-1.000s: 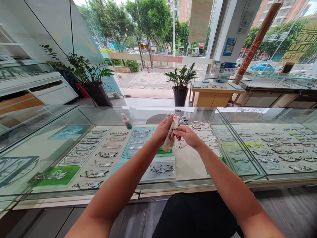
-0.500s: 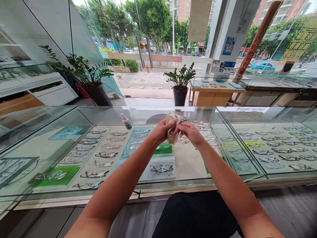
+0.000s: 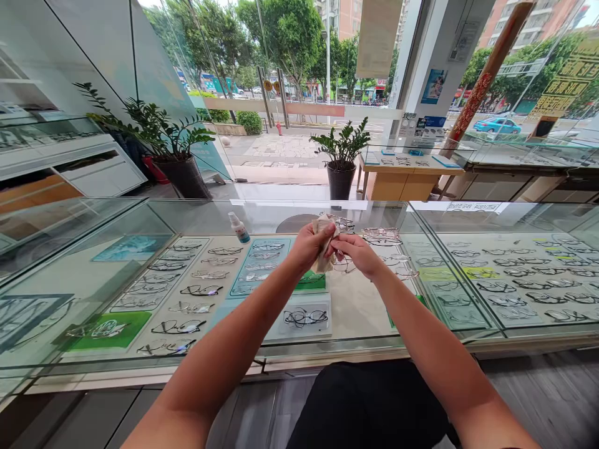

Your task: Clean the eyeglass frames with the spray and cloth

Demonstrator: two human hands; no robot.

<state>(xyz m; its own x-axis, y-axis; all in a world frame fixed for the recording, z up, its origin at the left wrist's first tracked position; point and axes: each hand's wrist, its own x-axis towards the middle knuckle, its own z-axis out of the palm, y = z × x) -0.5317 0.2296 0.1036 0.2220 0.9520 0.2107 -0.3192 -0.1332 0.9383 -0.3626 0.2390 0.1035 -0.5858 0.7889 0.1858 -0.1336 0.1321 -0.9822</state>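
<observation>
My left hand (image 3: 307,245) is closed on a crumpled beige cloth (image 3: 322,260), its thumb pressed on top. Just right of it, my right hand (image 3: 354,251) is closed in a pinch close to the cloth, on something thin that I cannot make out. Both hands are held over a glass display counter, nearly touching. Behind the cloth lie some glasses (image 3: 344,222), and a stack of pinkish frames (image 3: 380,235) lies to the right. A small spray bottle (image 3: 239,228) with a blue lower part stands on the glass to the left.
Rows of glasses (image 3: 203,290) lie inside the counter, with more in the right case (image 3: 531,284). The counter's front edge (image 3: 299,360) runs before my legs. Potted plants (image 3: 340,181) stand beyond, near glass doors. A wooden display table (image 3: 397,186) is behind, to the right.
The cloth has been bunched closer into my left hand, and less of it shows. My right hand has shifted slightly beside it.
</observation>
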